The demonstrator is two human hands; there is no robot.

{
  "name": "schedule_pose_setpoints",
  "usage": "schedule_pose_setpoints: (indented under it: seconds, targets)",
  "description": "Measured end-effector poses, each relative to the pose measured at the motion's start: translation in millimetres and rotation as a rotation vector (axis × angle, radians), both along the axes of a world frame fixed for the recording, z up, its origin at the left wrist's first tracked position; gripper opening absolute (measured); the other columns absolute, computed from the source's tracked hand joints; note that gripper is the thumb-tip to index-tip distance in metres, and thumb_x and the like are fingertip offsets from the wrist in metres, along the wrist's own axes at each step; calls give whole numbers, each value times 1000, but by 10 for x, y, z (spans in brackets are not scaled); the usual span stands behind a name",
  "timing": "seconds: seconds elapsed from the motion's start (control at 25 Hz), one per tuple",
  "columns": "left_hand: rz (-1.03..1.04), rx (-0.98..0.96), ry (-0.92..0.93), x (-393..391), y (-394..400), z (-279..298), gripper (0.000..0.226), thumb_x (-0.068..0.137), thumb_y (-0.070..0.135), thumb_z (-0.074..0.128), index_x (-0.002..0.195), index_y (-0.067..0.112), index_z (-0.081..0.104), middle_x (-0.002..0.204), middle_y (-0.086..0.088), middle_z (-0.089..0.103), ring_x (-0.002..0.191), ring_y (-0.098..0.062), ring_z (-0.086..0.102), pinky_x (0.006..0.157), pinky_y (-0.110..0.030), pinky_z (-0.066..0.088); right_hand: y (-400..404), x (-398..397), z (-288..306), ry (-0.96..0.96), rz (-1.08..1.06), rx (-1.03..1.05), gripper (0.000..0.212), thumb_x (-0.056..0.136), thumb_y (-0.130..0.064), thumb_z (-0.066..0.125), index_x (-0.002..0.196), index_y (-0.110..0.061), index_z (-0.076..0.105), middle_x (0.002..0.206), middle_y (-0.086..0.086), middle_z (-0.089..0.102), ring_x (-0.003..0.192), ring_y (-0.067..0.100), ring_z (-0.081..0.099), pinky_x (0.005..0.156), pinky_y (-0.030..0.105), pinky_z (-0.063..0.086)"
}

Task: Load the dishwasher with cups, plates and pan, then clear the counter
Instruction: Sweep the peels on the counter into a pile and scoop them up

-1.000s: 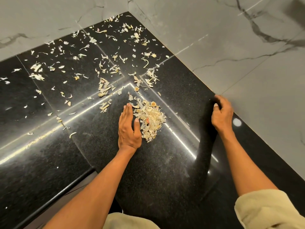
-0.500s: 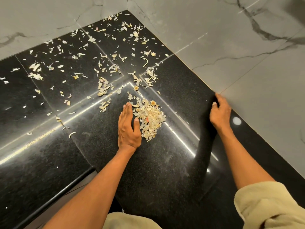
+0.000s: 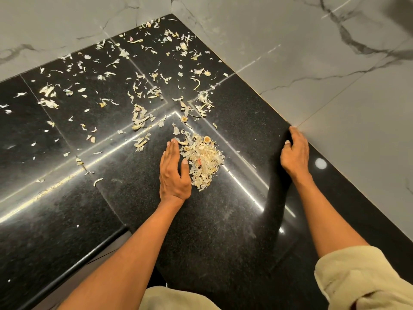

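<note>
My left hand (image 3: 173,173) lies flat on the black granite worktop (image 3: 223,238), fingers straight, its thumb side touching a gathered pile of peels (image 3: 202,161) near the middle of the corner slab. My right hand (image 3: 295,155) rests at the worktop's right edge, against the marble wall (image 3: 312,63), fingers loosely bent, its grip holding nothing. Bare worktop runs from the pile toward the front edge. Loose scraps (image 3: 138,86) litter the far corner and left side.

Head camera looks steeply down, close over the counter (image 3: 223,231) corner.
</note>
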State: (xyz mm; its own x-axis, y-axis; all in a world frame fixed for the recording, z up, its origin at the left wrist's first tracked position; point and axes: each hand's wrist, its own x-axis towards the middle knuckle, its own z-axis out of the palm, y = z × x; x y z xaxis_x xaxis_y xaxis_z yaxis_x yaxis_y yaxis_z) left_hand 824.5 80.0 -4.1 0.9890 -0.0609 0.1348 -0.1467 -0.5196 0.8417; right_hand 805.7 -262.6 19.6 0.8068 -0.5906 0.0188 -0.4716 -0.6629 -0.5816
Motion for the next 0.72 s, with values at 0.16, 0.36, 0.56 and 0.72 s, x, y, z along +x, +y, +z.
schedule_pose_setpoints:
  seconds: [0.16,0.36,0.56,0.72]
  targets:
    - [6,-4,4,-13,0,-5,63,96,32,33,153,5,31,159,-9,31,150,-16,23,123,-43,20,352,-13,20,-70,-9,93,49,99,-1,44,148,-6,47,154,12,44,145,26,36,121,33,21]
    - [1,-12,3,-7,-10,20,62,97,31,34,153,6,30,159,-8,31,150,-16,22,123,-44,20,882,-255,-25,-173,281,152,45,97,-4,50,141,-9,57,145,6,55,136,16,47,117,32,32]
    - [-9,-17,9,-15,3,6,62,97,32,33,153,5,31,159,-9,32,150,-16,22,123,-44,20,613,-93,-11,-108,-36,174,52,104,-19,44,154,-11,37,161,5,35,149,17,27,125,41,20]
    - [-13,-35,7,-9,-4,1,60,98,28,34,153,5,31,159,-9,32,150,-16,22,122,-46,21,1131,44,-100,-38,-13,79,61,103,-32,34,158,-7,25,166,8,21,154,17,13,127,40,7]
